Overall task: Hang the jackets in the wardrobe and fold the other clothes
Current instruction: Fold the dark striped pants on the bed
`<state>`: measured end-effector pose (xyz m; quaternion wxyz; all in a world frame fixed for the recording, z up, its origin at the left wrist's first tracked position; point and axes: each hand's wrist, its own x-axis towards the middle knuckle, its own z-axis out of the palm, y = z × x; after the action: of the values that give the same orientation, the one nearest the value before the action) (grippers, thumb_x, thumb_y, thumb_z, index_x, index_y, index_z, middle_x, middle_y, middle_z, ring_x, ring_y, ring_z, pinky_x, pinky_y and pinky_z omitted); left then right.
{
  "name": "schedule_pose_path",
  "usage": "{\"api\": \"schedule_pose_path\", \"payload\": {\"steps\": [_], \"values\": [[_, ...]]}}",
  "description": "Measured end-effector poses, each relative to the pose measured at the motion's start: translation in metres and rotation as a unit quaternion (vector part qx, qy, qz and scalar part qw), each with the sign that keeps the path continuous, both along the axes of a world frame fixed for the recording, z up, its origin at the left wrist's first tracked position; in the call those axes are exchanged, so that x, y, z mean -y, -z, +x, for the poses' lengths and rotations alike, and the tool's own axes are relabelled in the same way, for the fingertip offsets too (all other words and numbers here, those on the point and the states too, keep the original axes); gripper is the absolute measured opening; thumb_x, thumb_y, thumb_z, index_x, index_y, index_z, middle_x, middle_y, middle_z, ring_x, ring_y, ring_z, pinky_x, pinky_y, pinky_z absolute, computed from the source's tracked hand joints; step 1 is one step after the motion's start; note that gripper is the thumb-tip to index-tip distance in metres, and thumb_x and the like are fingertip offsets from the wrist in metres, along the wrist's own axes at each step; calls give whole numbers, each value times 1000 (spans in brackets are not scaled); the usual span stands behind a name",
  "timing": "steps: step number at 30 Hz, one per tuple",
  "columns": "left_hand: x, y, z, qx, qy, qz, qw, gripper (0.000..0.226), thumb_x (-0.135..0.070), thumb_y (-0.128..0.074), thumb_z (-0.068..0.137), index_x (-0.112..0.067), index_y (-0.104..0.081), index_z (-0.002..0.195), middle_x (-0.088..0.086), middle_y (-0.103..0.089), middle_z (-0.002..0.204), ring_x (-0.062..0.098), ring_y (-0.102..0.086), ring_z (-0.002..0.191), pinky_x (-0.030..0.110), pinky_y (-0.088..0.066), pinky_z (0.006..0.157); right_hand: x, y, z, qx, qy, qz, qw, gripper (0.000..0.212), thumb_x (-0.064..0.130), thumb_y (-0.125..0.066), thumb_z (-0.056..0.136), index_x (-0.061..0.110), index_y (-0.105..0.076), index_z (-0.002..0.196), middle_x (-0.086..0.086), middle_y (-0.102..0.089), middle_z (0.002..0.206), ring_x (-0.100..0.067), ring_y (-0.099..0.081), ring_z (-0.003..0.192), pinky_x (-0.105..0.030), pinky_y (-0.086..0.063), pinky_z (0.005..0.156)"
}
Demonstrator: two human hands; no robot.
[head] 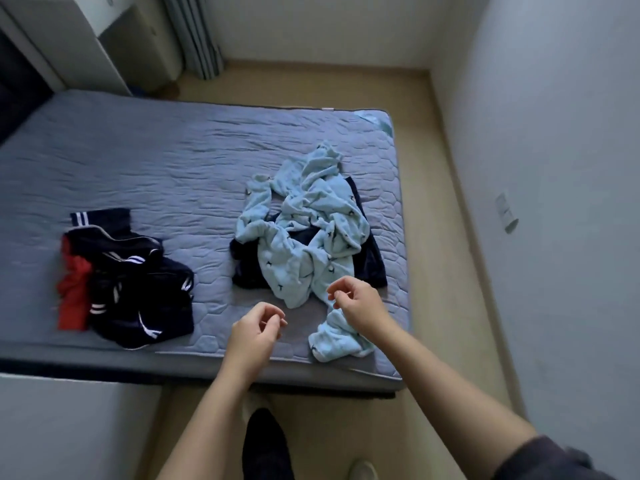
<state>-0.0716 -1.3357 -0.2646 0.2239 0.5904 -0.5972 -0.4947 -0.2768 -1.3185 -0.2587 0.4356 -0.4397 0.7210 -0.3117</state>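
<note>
Both hands are hovering over the near side of the bed (173, 161), left hand (256, 329) and right hand (356, 306), fingers loosely curled, nothing in either. The crumpled blue fleece (304, 230) stretches away from me on top of a dark garment (249, 268). Its near end is just under my right hand, so that one's closer, and the jackets (128, 282) are piled well off to the left.

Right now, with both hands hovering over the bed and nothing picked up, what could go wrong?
1. The light blue fleece garment lies twisted over a dark garment; lifting it may drag the dark one along.
2. Its near end lies close to the mattress edge and could slip to the floor.
3. The navy and red pile is tangled, so jackets may be hard to pick out.
</note>
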Motion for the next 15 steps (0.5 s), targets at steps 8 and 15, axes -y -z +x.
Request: {"api": "schedule_pose_path", "payload": {"steps": [8, 15], "values": [[169, 111, 82, 128, 44, 103, 985, 22, -13, -50, 89, -28, -58, 76, -4, -68, 77, 20, -63, 74, 35, -51, 72, 178, 126, 69, -122, -115, 158, 973, 21, 11, -45, 89, 14, -62, 102, -6, -65, 106, -21, -57, 93, -31, -47, 78], [265, 258, 188, 312, 44, 174, 933, 9, -18, -51, 87, -22, -60, 88, 4, -65, 99, 23, -59, 92, 35, -49, 82, 261, 270, 135, -243, -298, 240, 891, 37, 23, -50, 92, 18, -45, 128, -8, -46, 127, -29, -45, 118, -38, -44, 92]]}}
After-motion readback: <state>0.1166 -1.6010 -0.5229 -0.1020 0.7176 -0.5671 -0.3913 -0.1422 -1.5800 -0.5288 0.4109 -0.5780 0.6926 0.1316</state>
